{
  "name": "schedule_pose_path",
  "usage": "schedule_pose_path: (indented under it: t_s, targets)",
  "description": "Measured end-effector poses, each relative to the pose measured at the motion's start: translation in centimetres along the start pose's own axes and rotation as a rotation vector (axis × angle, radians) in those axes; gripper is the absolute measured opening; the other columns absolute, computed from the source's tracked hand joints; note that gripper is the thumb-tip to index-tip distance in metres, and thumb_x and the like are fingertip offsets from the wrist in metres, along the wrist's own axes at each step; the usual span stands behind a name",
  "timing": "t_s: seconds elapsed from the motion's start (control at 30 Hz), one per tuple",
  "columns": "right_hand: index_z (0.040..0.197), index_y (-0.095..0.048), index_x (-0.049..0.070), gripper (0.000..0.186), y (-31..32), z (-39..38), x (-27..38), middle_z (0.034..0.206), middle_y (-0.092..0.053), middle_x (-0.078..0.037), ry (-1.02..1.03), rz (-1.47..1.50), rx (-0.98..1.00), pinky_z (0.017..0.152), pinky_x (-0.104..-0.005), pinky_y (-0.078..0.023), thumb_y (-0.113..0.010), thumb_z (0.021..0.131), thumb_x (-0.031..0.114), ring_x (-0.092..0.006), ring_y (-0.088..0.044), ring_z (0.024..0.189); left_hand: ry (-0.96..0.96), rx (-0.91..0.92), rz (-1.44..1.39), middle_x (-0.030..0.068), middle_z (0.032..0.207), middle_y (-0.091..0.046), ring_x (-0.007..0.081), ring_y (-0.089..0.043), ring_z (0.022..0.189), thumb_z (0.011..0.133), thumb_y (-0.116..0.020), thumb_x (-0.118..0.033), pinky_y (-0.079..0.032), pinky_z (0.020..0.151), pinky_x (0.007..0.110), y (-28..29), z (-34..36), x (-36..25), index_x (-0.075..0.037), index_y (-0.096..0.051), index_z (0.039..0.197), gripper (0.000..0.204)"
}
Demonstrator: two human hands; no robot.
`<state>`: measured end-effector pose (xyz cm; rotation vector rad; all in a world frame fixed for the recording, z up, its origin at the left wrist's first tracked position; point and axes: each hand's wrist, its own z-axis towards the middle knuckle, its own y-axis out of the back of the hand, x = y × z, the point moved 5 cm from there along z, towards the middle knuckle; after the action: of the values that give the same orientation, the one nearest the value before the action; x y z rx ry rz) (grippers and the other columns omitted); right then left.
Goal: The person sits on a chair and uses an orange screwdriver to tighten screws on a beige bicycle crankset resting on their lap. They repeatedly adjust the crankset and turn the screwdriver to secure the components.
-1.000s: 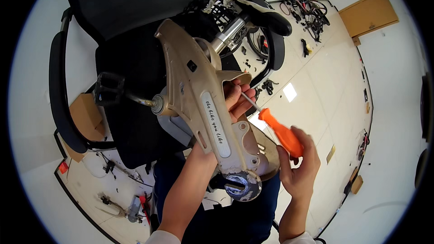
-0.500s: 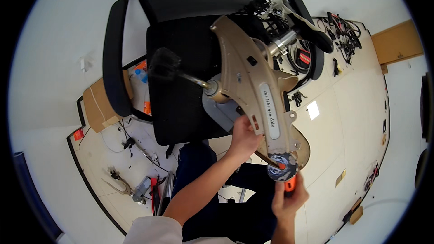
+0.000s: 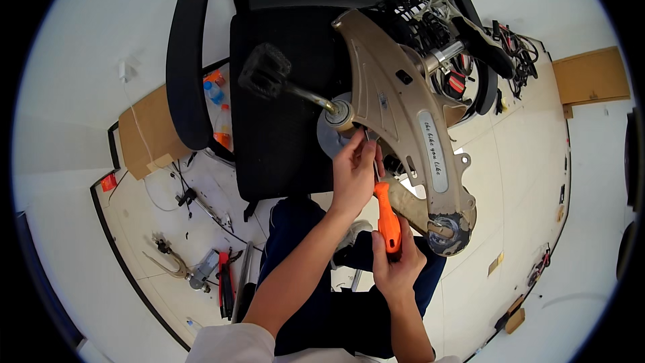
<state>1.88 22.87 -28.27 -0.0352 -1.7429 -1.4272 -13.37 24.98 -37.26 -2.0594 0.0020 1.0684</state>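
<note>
A bronze-coloured bicycle frame (image 3: 393, 107) lies tilted across the chair and over my lap, with a pale label strip on its side. A crank with a black pedal (image 3: 267, 70) sticks out to its left. My right hand (image 3: 400, 263) is closed round the orange handle of a screwdriver (image 3: 388, 218). The screwdriver points up and away toward the frame's underside near the crank. My left hand (image 3: 355, 178) pinches its thin metal shaft close to the crank joint. The fingers and the frame partly hide the tip.
The black office chair (image 3: 282, 141) bears the frame, with a saddle (image 3: 484, 47) at the frame's right. Cables and bicycle parts (image 3: 517, 60) lie on the floor at the far right. At left are a cardboard box (image 3: 151, 131), bottles (image 3: 222, 124) and metal parts (image 3: 201, 272).
The screwdriver has come away from the frame's scuffed near end and moved up and left toward the crank. My left hand has shifted farther away to its shaft. The frame sits farther right in view.
</note>
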Motion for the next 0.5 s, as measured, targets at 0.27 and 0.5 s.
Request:
schedule_pose_path:
  t_s: [0.27, 0.5]
  targets:
    - [0.119, -0.056, -0.012, 0.045, 0.01, 0.4, -0.63, 0.069, -0.063, -0.008, 0.128, 0.01, -0.059, 0.057, -0.0214, -0.046, -0.071, 0.085, 0.014, -0.0074, -0.054, 0.058, 0.124, -0.007, 0.014, 0.0002, 0.076, -0.055, 0.0072, -0.054, 0.057, 0.1, -0.047, -0.013, -0.042, 0.049, 0.021, -0.16, 0.06, -0.79, -0.003, -0.058, 0.112, 0.019]
    - [0.119, -0.056, -0.014, 0.046, -0.03, 0.72, -0.63, 0.071, -0.064, -0.008, 0.103, 0.068, -0.05, 0.06, -0.0214, -0.047, -0.071, 0.086, 0.015, -0.0065, -0.055, 0.062, 0.114, -0.008, -0.018, -0.001, 0.078, -0.059, 0.0066, -0.054, 0.056, 0.099, -0.05, -0.015, -0.037, 0.045, 0.019, -0.12, 0.17, -0.85, -0.005, -0.061, 0.107, 0.017]
